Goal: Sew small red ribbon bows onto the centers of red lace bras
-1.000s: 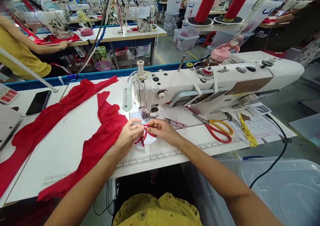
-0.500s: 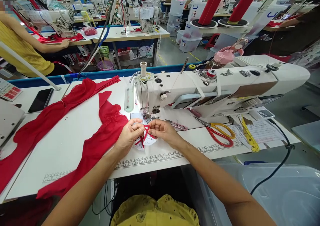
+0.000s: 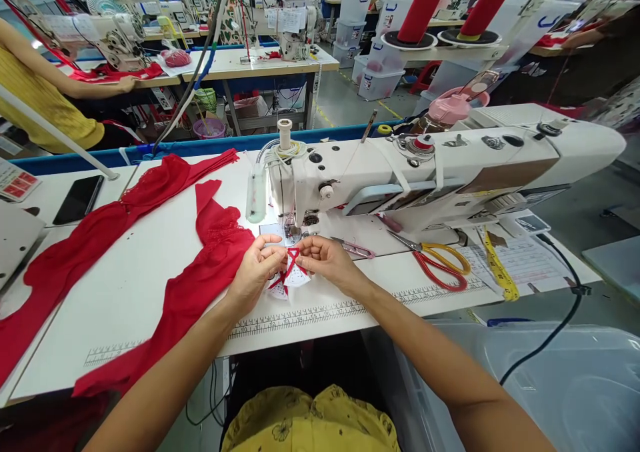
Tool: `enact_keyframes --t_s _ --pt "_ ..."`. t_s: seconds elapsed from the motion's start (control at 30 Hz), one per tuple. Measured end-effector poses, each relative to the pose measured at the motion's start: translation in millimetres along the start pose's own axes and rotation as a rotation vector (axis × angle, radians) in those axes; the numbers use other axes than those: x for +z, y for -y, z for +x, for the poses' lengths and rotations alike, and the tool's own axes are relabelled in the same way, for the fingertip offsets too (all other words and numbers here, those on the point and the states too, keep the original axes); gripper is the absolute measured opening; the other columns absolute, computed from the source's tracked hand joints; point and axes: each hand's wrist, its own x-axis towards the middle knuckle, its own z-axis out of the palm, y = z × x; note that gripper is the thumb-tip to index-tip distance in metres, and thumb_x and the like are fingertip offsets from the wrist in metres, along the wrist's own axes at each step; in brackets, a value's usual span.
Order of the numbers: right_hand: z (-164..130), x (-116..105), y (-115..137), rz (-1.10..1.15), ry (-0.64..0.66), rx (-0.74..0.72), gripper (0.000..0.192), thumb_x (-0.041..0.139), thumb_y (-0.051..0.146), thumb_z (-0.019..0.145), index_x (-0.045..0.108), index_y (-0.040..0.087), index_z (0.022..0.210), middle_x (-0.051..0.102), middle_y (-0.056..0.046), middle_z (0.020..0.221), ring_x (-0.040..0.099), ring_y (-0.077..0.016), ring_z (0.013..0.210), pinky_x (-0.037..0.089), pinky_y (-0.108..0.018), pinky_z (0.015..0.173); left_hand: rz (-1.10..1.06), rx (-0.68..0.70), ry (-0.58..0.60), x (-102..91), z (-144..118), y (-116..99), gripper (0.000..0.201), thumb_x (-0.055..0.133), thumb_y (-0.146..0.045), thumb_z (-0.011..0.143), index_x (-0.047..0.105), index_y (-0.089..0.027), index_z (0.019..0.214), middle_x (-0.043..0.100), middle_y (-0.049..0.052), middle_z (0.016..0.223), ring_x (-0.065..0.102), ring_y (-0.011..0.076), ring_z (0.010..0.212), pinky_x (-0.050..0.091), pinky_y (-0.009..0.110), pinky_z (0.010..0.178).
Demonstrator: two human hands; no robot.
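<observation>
While both hands had sat low over the table's near edge a second earlier, with the red ribbon (image 3: 291, 260) loosely crossed between them, they had by now lifted it slightly and drawn it into a small upright triangular loop, which read as the bow taking shape rather than being finished. The left hand (image 3: 257, 269) pinched the loop's left side between thumb and forefinger, and the right hand (image 3: 325, 260) pinched its right side the same way; both grips were pressed together on the ribbon, whose tails hung down over a small white label (image 3: 295, 280) lying on the table (image 3: 150, 272) just in front of the sewing machine (image 3: 400, 172). Nothing else on the table had shifted. Counted: one ribbon, two hands, one sewing machine, two long red garment pieces (image 3: 200, 285) spread across the table's left half, one pair of yellow-handled scissors (image 3: 440, 259) and one small thread snip (image 3: 355, 247) toward the right, one yellow measuring tape (image 3: 497, 269) near the right edge, one phone (image 3: 79, 199) at the far left corner, and two red thread cones (image 3: 425, 5) on the stand behind the machine.
</observation>
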Motion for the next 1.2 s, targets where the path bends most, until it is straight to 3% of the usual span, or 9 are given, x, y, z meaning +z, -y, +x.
enact_keyframes --t_s 0.17,0.5,0.73,1.2 --pt "0.7 0.2 -0.8 -0.019 -0.02 -0.001 0.03 0.08 0.035 0.072 0.067 0.017 0.093 0.066 0.0 0.077 0.06 -0.0108 0.068 0.046 -0.025 0.061 -0.021 0.006 -0.031 -0.2 -1.3 -1.9 0.048 0.077 -0.018 0.073 0.049 -0.018 0.112 0.069 0.001 0.084 0.064 0.0117 0.075 0.051 0.026 0.075" --pt "0.3 -0.1 -1.7 -0.034 0.009 0.01 0.03 0.078 0.034 0.074 0.066 0.017 0.096 0.066 0.0 0.077 0.06 -0.0116 0.069 0.048 -0.026 0.063 0.027 0.022 -0.068 2.7 -1.6 0.8 0.057 0.084 -0.027 0.07 0.047 -0.02 0.112 0.068 -0.003 0.077 0.059 0.0087 0.063 0.046 0.022 0.065" --pt "2.5 -2.3 -6.5 -0.021 0.004 -0.012 0.031 0.08 0.035 0.074 0.066 0.018 0.096 0.064 0.001 0.077 0.058 -0.0102 0.067 0.046 -0.024 0.061 -0.033 -0.03 -0.051 -0.1 1.3 -0.2 0.056 0.085 -0.025 0.07 0.049 -0.018 0.112 0.07 0.001 0.081 0.067 0.0134 0.072 0.052 0.028 0.074" --pt "-0.4 -1.5 -2.2 -0.128 -0.01 -0.02 0.021 0.067 0.038 0.083 0.064 0.018 0.088 0.061 0.001 0.076 0.054 -0.0107 0.066 0.04 -0.024 0.058 -0.039 -0.047 -0.028 -0.9 1.3 1.9 0.054 0.085 -0.024 0.071 0.049 -0.018 0.111 0.071 0.002 0.081 0.068 0.014 0.072 0.052 0.027 0.073"
